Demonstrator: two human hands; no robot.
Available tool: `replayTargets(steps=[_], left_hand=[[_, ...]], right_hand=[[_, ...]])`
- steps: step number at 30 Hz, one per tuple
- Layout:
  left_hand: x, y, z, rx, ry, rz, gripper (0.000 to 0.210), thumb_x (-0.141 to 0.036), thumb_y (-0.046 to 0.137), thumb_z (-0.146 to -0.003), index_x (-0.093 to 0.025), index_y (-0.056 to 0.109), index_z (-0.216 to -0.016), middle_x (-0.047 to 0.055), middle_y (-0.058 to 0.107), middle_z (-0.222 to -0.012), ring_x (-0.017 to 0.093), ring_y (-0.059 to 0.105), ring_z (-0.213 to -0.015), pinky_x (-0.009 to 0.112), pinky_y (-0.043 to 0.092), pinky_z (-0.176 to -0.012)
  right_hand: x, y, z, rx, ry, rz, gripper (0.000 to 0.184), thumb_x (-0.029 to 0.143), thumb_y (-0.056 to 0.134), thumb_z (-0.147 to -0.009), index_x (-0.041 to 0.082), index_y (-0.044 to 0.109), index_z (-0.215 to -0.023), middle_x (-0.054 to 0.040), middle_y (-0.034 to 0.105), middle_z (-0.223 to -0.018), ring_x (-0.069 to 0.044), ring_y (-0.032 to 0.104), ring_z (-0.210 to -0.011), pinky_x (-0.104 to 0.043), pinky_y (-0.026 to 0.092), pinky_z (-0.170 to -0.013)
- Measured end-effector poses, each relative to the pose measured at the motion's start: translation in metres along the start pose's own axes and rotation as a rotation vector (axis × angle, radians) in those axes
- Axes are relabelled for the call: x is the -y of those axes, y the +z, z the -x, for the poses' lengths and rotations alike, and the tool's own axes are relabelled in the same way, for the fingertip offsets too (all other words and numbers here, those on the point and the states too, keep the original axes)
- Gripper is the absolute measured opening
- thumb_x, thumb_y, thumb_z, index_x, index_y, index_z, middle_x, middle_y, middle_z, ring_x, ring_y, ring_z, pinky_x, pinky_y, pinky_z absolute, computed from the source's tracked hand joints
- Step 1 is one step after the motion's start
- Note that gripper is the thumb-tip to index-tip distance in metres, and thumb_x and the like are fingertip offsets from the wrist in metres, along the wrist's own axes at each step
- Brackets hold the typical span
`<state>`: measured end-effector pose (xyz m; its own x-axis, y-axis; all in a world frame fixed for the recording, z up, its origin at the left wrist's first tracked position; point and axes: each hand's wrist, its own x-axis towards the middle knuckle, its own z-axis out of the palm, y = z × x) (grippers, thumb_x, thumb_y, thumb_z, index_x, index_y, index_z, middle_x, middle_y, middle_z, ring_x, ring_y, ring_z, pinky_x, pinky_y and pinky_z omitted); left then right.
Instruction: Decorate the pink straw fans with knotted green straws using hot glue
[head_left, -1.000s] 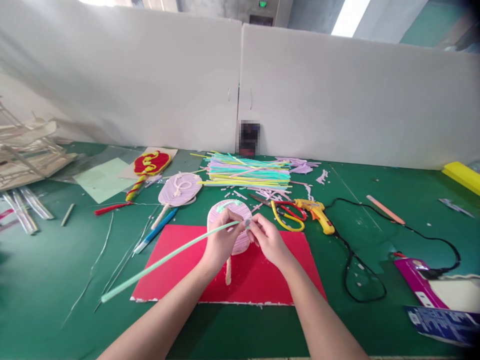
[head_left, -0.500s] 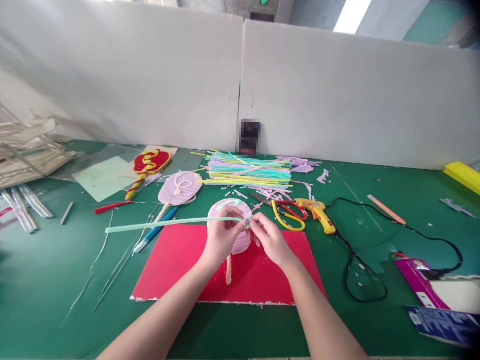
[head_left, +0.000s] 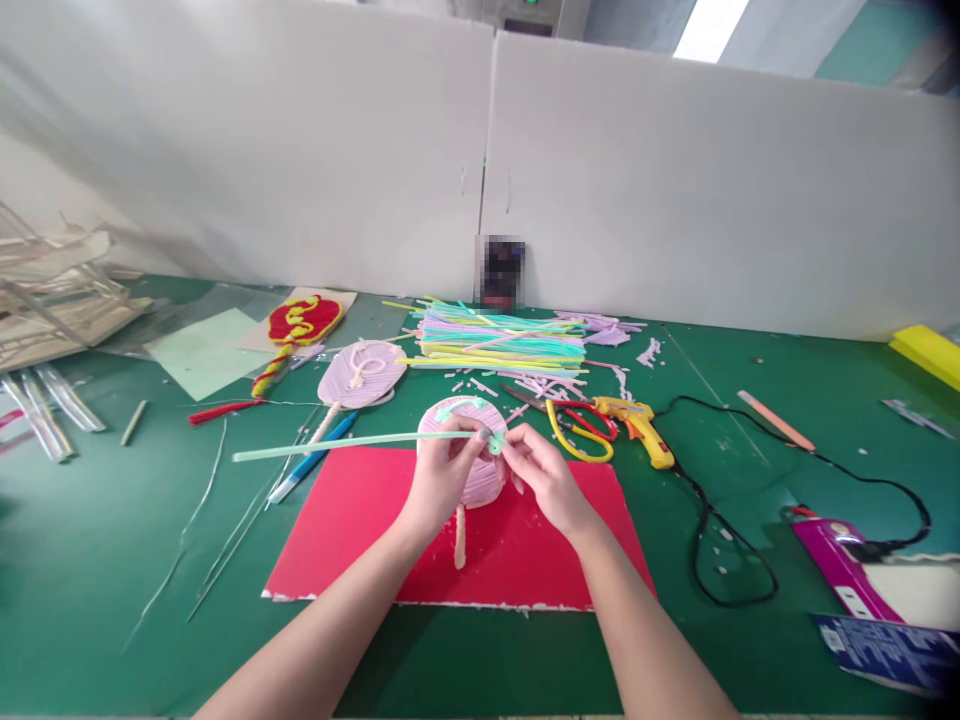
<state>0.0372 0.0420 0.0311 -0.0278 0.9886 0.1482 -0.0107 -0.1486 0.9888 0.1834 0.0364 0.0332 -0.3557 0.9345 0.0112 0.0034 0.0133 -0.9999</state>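
A long pale green strip stretches left from my hands, its right end curled into a small folded knot. My left hand pinches the strip beside that knot, thumb on top. Fingertips of my right hand close on the knot's other side. Beneath both hands lies a round lilac fan-shaped piece with a light green curl near its top and a cream handle. It rests on a red board, partly hidden by my hands.
Behind lies a bundle of coloured strips with lilac scraps. Scissors and a yellow glue gun are right of the board, its cord running to a purple power strip. A second lilac fan and a red-yellow fan lie left.
The strip's free left end has drawn in to the right. More of the folded green knot now shows between my fingertips. Both hands stay in nearly the same place.
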Motion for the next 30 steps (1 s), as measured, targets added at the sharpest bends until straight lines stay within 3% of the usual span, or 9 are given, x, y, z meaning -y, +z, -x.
replayTargets(steps=[11, 16, 19, 24, 30], left_hand=[[-0.003, -0.009, -0.002, 0.208, -0.011, -0.016, 0.018, -0.031, 0.06, -0.076, -0.015, 0.057, -0.07, -0.001, 0.057, -0.062, 0.009, 0.055, -0.055, 0.021, 0.046, -0.056], [0.004, -0.008, -0.002, 0.139, -0.017, -0.019, 0.017, -0.032, 0.054, -0.08, -0.016, 0.051, -0.084, -0.001, 0.056, -0.066, 0.01, 0.055, -0.058, 0.022, 0.047, -0.057], [0.006, -0.012, 0.0, 0.17, 0.044, -0.212, 0.02, -0.032, 0.037, -0.089, -0.017, 0.049, -0.083, 0.0, 0.057, -0.068, 0.011, 0.057, -0.063, 0.025, 0.048, -0.063], [0.004, -0.02, 0.004, 0.387, 0.268, -0.761, 0.019, -0.027, 0.036, -0.091, -0.018, 0.051, -0.098, 0.005, 0.061, -0.09, 0.017, 0.058, -0.083, 0.028, 0.045, -0.072], [0.005, -0.018, 0.004, 0.406, 0.468, -1.02, 0.023, -0.023, 0.03, -0.093, -0.017, 0.049, -0.083, 0.004, 0.058, -0.077, 0.016, 0.056, -0.075, 0.026, 0.042, -0.066]], right_hand=[[-0.005, -0.002, -0.003, 0.046, 0.108, -0.182, 0.027, 0.045, 0.053, -0.082, 0.019, 0.053, -0.077, 0.0024, 0.051, -0.062, -0.009, 0.044, -0.053, -0.022, 0.031, -0.047], [-0.006, -0.001, -0.003, 0.019, 0.074, -0.159, 0.026, 0.045, 0.053, -0.083, 0.019, 0.054, -0.077, 0.0036, 0.05, -0.059, -0.007, 0.041, -0.049, -0.022, 0.03, -0.046], [-0.007, -0.001, -0.004, -0.082, 0.053, -0.114, 0.027, 0.046, 0.052, -0.082, 0.02, 0.05, -0.076, 0.0043, 0.051, -0.058, -0.007, 0.04, -0.047, -0.022, 0.028, -0.045], [-0.008, -0.003, -0.005, -0.13, 0.033, 0.007, 0.027, 0.046, 0.05, -0.083, 0.02, 0.049, -0.078, 0.0058, 0.046, -0.057, -0.007, 0.038, -0.046, -0.022, 0.028, -0.044], [-0.009, -0.001, -0.005, -0.113, 0.009, 0.07, 0.026, 0.045, 0.048, -0.085, 0.02, 0.049, -0.077, 0.0059, 0.042, -0.058, -0.007, 0.037, -0.047, -0.021, 0.028, -0.045]])
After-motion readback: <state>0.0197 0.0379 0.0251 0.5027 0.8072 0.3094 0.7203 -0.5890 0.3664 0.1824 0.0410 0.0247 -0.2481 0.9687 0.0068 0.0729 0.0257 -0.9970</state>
